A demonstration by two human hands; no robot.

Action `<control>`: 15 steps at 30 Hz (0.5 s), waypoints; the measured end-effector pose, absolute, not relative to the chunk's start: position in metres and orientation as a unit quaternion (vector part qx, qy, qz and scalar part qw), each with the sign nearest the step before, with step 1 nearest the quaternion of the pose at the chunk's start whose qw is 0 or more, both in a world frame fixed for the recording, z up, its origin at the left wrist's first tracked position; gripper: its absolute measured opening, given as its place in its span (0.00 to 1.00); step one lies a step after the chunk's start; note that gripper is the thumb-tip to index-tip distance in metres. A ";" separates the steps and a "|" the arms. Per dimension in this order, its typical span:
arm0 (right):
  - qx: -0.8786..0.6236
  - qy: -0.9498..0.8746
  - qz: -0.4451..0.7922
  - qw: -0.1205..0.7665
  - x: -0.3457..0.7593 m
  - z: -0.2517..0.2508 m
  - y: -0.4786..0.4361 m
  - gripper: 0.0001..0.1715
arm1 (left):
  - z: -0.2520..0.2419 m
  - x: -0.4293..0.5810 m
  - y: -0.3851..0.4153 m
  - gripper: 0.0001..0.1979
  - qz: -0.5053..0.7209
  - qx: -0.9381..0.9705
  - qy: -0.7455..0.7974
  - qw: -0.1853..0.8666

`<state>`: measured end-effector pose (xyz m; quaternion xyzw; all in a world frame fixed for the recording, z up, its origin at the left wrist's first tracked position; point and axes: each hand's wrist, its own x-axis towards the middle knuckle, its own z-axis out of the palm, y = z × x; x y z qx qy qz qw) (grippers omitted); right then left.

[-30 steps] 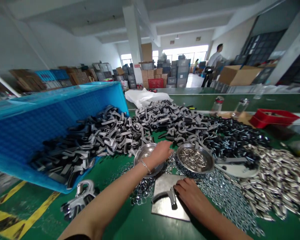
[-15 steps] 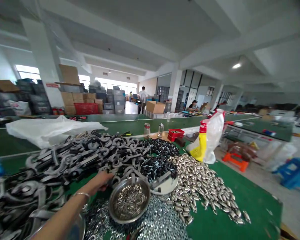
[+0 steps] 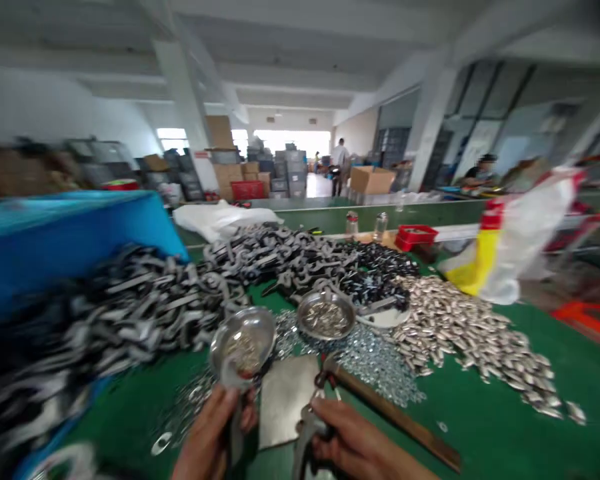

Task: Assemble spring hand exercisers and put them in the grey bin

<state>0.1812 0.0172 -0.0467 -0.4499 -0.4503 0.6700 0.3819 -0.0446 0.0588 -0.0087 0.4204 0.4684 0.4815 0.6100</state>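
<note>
Beyond the green worktable (image 3: 480, 427) a hall opens out at 12 o'clock, with grey crates (image 3: 291, 170) stacked at its far end and a standing person (image 3: 339, 160) just to their right; at 10 o'clock a blue crate (image 3: 150, 223) lies tipped towards a heap of grey clamp parts (image 3: 280, 253), and at 2 o'clock silver cylinders (image 3: 455, 327) spread across the table.

Low in the view, the left hand (image 3: 213, 427) has its fingers closed about a grey curved piece (image 3: 237, 420), its long axis running roughly from 12 to 6 o'clock and its hooked end overlapping the near side of the left steel bowl (image 3: 269, 330); the right hand (image 3: 353, 437) pinches a second grey piece (image 3: 305, 443) between thumb and fingers, its axis leaning from about 1 to 7 o'clock, though blur hides its lower end.

Between the two hands lies a flat metal plate (image 3: 286, 400); it sits at 2 o'clock from the left fingers and at 10 o'clock from the right ones; the right hand's piece is the nearer, overlapping the plate's 5 o'clock corner in view, though whether they touch I cannot tell; the left hand's piece stands just off the plate's 9 o'clock edge.

A hammer (image 3: 397, 413) lies past the plate's right side, head at 11 o'clock, wooden handle slanting to 4 o'clock beyond the right hand; loose washers (image 3: 380, 367) spread along its far side, next to the right steel bowl (image 3: 303, 320).
</note>
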 end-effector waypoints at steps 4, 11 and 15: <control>-0.488 -0.518 0.622 0.327 0.177 -0.046 0.008 0.23 | -0.014 -0.032 0.011 0.17 0.458 0.427 0.435 0.648; -0.541 -0.730 0.321 0.266 0.166 -0.019 0.002 0.15 | -0.022 -0.010 -0.020 0.28 0.393 0.461 0.481 0.634; -0.548 -0.747 0.293 0.235 0.164 -0.017 -0.002 0.16 | -0.025 -0.008 -0.021 0.28 0.381 0.465 0.491 0.631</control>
